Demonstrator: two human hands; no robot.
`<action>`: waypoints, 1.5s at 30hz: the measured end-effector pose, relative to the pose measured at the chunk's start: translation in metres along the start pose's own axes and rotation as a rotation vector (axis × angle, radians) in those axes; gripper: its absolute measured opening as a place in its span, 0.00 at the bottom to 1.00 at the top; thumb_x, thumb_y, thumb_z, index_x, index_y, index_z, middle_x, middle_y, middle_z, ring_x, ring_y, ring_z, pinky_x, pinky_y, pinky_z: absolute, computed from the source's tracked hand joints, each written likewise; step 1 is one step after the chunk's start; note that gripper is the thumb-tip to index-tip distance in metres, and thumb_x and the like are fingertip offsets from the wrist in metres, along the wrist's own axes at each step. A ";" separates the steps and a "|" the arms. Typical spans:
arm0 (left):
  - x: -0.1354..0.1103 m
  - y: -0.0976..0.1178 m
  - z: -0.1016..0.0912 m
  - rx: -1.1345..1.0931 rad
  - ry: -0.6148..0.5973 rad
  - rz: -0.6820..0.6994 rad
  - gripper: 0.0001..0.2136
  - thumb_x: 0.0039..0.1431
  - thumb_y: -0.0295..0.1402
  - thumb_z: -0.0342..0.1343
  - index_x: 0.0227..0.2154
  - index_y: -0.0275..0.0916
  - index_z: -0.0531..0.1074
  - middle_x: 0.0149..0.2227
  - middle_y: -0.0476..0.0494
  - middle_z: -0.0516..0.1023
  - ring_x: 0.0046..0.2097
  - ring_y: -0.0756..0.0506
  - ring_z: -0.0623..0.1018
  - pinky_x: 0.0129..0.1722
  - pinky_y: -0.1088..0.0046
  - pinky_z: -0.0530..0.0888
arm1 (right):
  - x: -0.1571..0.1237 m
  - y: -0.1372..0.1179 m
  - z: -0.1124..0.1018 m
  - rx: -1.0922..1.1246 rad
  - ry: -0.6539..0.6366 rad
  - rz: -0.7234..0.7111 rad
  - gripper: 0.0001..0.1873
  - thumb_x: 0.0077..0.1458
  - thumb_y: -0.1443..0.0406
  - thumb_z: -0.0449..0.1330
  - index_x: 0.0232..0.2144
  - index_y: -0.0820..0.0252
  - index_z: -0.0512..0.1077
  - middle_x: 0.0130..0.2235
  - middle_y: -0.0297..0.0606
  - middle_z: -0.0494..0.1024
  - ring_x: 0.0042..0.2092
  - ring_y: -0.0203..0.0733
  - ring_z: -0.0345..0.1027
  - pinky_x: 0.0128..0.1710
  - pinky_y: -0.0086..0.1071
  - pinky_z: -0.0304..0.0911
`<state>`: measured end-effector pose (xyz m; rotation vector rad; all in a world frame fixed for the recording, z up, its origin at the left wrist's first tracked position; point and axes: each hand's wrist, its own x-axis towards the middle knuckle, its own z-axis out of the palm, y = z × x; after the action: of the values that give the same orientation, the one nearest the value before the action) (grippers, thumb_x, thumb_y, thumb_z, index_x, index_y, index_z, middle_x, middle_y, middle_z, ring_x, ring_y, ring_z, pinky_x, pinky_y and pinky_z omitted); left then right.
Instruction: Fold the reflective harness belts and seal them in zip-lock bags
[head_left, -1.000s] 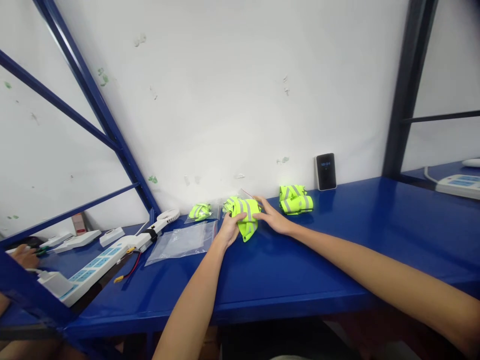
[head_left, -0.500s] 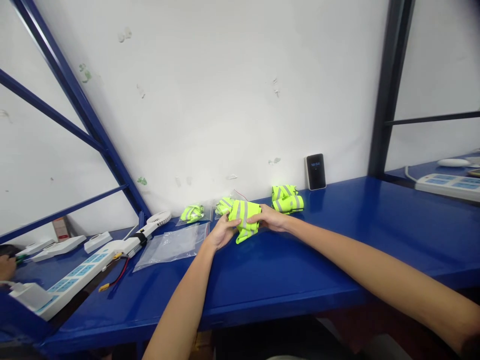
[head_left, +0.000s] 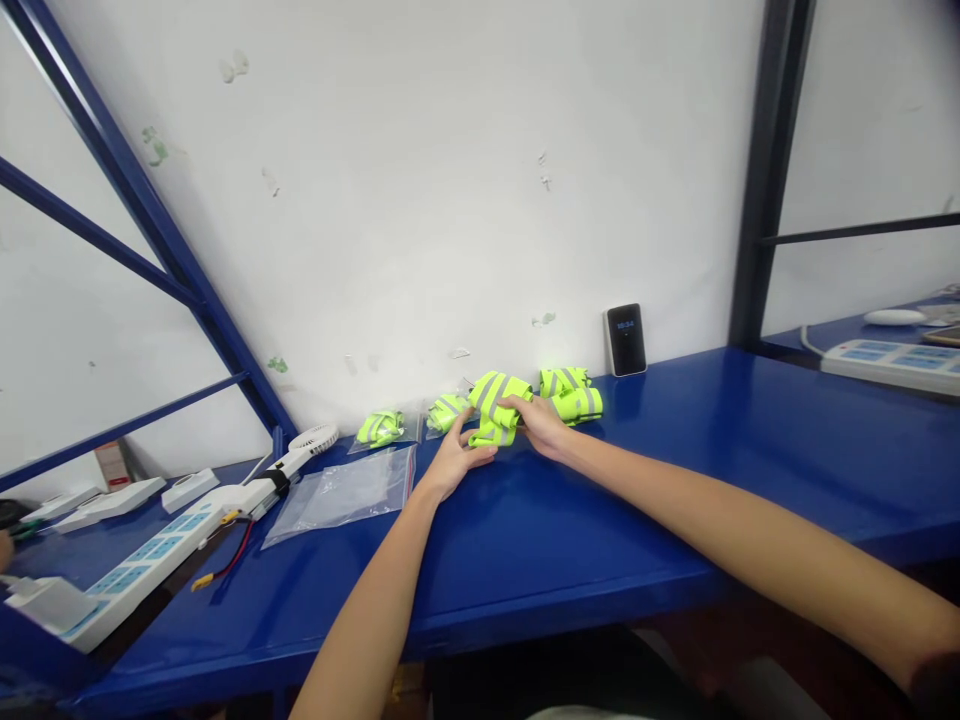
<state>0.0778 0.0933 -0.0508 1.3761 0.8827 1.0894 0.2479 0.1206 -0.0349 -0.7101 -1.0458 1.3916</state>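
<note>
A folded reflective vest, fluorescent yellow with grey bands, is held up over the table between my hands. My right hand grips its right side, thumb across the front. At its lower left, my left hand has the vest between thumb and fingers; the thumb lies along the bottom edge and some fingers are hidden behind the cloth. Two more rolled vests lie stacked just beyond my right hand. Left of the held one are a bagged vest and another bagged vest, both in clear plastic.
Flat clear zip bags lie on the blue table to the left. Beyond them are a white handheld fan, a long power strip and a red-black cable. A black-faced device leans on the wall.
The held vest has moved up and slightly away from me, turning in my hands. My left thumb has slid from its front to beneath it. The view has shifted slightly.
</note>
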 end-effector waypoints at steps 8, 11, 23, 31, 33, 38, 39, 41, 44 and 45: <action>0.004 -0.002 0.005 0.064 0.134 0.077 0.28 0.43 0.34 0.68 0.46 0.40 0.61 0.34 0.45 0.77 0.34 0.48 0.79 0.37 0.70 0.76 | 0.004 0.001 0.002 0.126 -0.002 0.170 0.09 0.43 0.70 0.63 0.31 0.62 0.72 0.29 0.37 0.79 0.32 0.40 0.72 0.29 0.31 0.70; 0.005 -0.002 0.006 0.064 0.175 0.047 0.21 0.44 0.34 0.67 0.38 0.37 0.63 0.31 0.46 0.77 0.31 0.49 0.79 0.37 0.71 0.76 | 0.004 0.004 0.001 0.133 -0.023 0.197 0.10 0.41 0.72 0.64 0.30 0.62 0.72 0.28 0.37 0.79 0.31 0.40 0.72 0.28 0.32 0.70; 0.010 0.001 0.010 -0.091 0.206 0.026 0.21 0.43 0.19 0.57 0.43 0.39 0.64 0.29 0.48 0.76 0.32 0.48 0.79 0.37 0.67 0.78 | 0.008 -0.004 -0.003 0.224 -0.061 0.220 0.11 0.45 0.74 0.59 0.35 0.62 0.70 0.33 0.40 0.79 0.37 0.43 0.74 0.36 0.39 0.72; 0.012 -0.002 -0.002 -0.139 0.207 0.054 0.24 0.45 0.18 0.57 0.46 0.40 0.64 0.33 0.45 0.77 0.35 0.47 0.79 0.42 0.63 0.77 | 0.008 -0.004 -0.005 0.136 -0.044 0.101 0.15 0.40 0.74 0.62 0.34 0.60 0.71 0.35 0.38 0.80 0.36 0.44 0.74 0.34 0.37 0.72; 0.012 -0.003 0.000 -0.177 0.226 0.051 0.20 0.48 0.22 0.59 0.45 0.39 0.64 0.34 0.44 0.78 0.35 0.47 0.80 0.44 0.61 0.76 | 0.006 0.000 -0.005 0.107 -0.041 0.045 0.20 0.36 0.75 0.64 0.36 0.58 0.71 0.36 0.36 0.80 0.37 0.44 0.74 0.33 0.35 0.71; 0.009 -0.003 0.004 -0.248 0.146 -0.039 0.13 0.50 0.32 0.63 0.35 0.36 0.65 0.37 0.40 0.79 0.40 0.43 0.81 0.49 0.60 0.74 | 0.004 0.004 -0.006 0.067 -0.019 -0.043 0.25 0.34 0.73 0.64 0.40 0.56 0.70 0.38 0.36 0.80 0.39 0.45 0.73 0.33 0.35 0.70; 0.008 -0.003 0.004 -0.240 0.120 -0.039 0.14 0.50 0.33 0.64 0.35 0.36 0.65 0.39 0.40 0.79 0.41 0.43 0.80 0.50 0.60 0.73 | 0.004 0.004 -0.007 0.061 -0.009 -0.048 0.25 0.34 0.73 0.64 0.39 0.56 0.70 0.38 0.36 0.80 0.39 0.46 0.73 0.33 0.35 0.70; 0.008 -0.003 0.003 -0.193 0.113 -0.033 0.14 0.50 0.34 0.64 0.34 0.36 0.66 0.39 0.40 0.79 0.42 0.43 0.80 0.50 0.60 0.73 | 0.004 0.005 -0.007 0.045 0.005 -0.053 0.23 0.35 0.72 0.64 0.39 0.56 0.70 0.38 0.36 0.80 0.39 0.46 0.73 0.33 0.35 0.70; 0.007 -0.004 0.002 -0.085 0.170 -0.038 0.13 0.50 0.35 0.64 0.32 0.36 0.65 0.35 0.40 0.80 0.39 0.45 0.81 0.47 0.62 0.74 | 0.003 0.008 -0.006 0.018 0.013 -0.070 0.22 0.35 0.72 0.64 0.38 0.57 0.70 0.37 0.37 0.80 0.39 0.46 0.73 0.33 0.35 0.70; 0.007 -0.004 0.002 -0.054 0.181 -0.035 0.13 0.50 0.35 0.64 0.31 0.36 0.65 0.34 0.41 0.80 0.38 0.45 0.81 0.46 0.63 0.74 | 0.003 0.010 -0.005 0.011 0.012 -0.079 0.22 0.35 0.72 0.64 0.37 0.57 0.71 0.37 0.37 0.80 0.40 0.46 0.73 0.34 0.35 0.70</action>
<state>0.0817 0.0998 -0.0538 1.2272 0.9973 1.2158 0.2482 0.1252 -0.0453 -0.6612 -1.0448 1.3227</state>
